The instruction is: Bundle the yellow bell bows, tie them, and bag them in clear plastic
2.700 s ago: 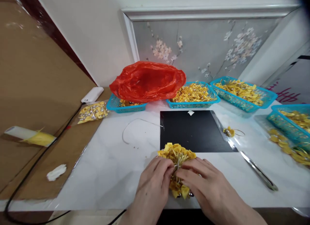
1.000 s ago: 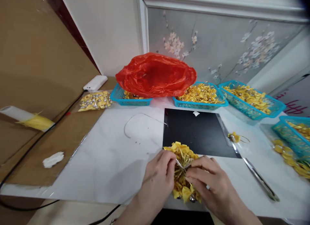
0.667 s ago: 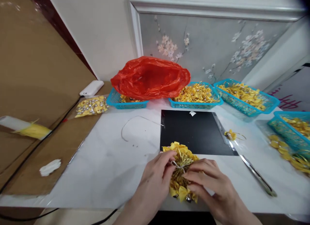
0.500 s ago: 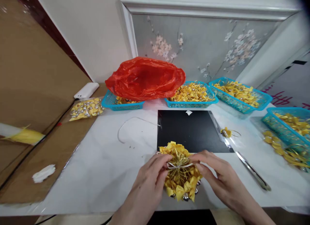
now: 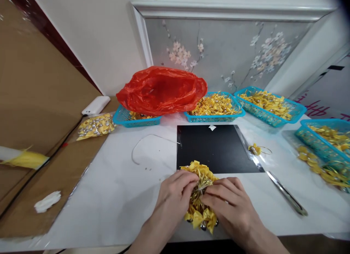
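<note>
A round bundle of yellow ribbon bows [image 5: 201, 219] with silver balls lies in front of me. Its thin gold stems [image 5: 202, 182] gather at the middle, where a narrow white tie [image 5: 201, 189] crosses them. My left hand [image 5: 176, 194] is closed at the bundle's left side, thumb and forefinger pinched against the stems. From the right, my right hand [image 5: 232, 203] curls over the bundle with its fingertips at the tied middle. A small white bit shows between the right fingers. Most of the tie is hidden by both hands.
Blue baskets [image 5: 216, 118] of yellow bows line the back and right; a red plastic bag [image 5: 161, 92] covers part of one. A black mat [image 5: 207, 148] lies beyond the bundle. Right of it are a loose bow [image 5: 255, 149] and a metal tool, seemingly tweezers [image 5: 287, 194]. A white strip [image 5: 139, 143] lies left.
My hands have moved inward from holding the white tie's ends apart. The right fingers now reach over the bundle's middle, and the stems are drawn closer together.
</note>
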